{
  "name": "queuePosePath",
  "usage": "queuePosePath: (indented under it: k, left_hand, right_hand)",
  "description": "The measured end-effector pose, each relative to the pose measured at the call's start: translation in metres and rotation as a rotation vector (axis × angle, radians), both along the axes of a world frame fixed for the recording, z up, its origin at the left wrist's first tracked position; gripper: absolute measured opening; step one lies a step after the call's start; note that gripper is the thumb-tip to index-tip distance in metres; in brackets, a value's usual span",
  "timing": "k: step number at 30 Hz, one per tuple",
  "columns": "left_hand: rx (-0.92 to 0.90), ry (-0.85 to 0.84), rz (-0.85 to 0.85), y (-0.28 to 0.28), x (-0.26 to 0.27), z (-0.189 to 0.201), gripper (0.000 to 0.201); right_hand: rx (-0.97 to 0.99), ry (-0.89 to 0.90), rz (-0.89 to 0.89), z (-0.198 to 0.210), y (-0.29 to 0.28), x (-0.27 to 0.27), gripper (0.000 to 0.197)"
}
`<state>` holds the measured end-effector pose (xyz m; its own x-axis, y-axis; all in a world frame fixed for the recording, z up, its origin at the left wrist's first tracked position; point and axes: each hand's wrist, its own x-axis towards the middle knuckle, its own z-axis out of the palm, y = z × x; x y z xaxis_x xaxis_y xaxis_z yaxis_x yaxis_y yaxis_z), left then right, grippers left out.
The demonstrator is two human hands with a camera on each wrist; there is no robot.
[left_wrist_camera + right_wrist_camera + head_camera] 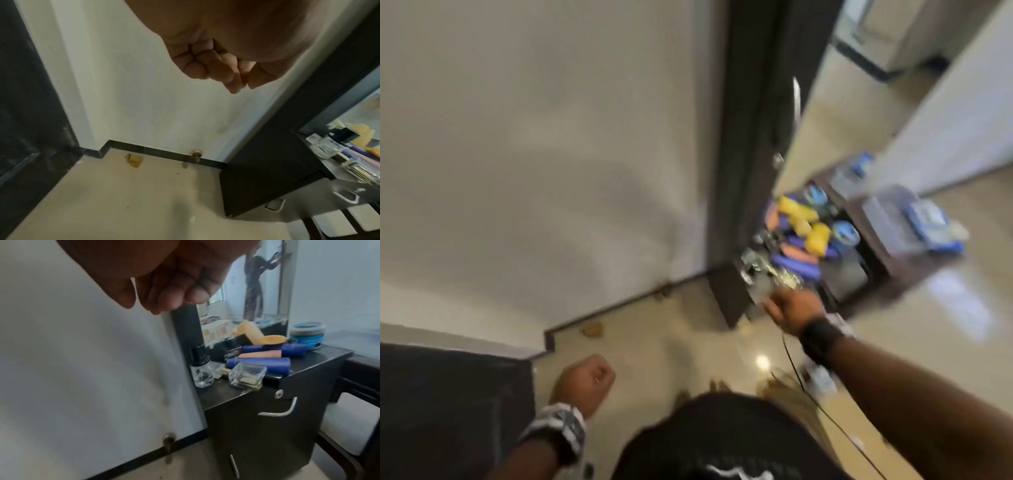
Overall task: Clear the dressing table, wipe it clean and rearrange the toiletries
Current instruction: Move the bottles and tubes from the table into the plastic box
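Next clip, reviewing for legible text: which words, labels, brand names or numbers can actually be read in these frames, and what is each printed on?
None can be read.
Round blue tub: its lid and side print are too blurred.
Blue tubes: no legible label.
Black bottle: pale marks, too smeared to read.
Clear glass bottle: no print shows.
White mark on the person's black top: cut off and blurred.

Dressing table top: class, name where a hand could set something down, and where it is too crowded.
Free: the dark strip of the dressing table at its front left corner, before the round glass bottle and square glass bottle. Crowded: behind them, blue tubes, yellow bottle, blue jar.
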<state>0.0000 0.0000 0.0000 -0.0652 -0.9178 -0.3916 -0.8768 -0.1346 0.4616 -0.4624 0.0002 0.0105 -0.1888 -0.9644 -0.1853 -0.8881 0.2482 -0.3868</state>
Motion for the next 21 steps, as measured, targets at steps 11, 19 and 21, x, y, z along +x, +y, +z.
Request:
queuePosePath:
  k: [11,19,21]
  left_hand:
    - [0.066,0.119,-0.218,-0.053,-0.054,-0.016,0.012]
    - [0.213,0.107,-0.402,-0.069,-0.083,-0.019,0.018]
    - [0.188,0.118,-0.407,-0.075,-0.092,-0.014,0.019]
  right_hand:
    - [0.331,-0.124,-0.185,0.027,0.023,-0.013,0.031]
    - [0.615,0.025,-0.139,0.034,0.076,-0.024,0.047]
    - [0.563,0.019,-0.185,0.04,0.082,-0.031,0.045]
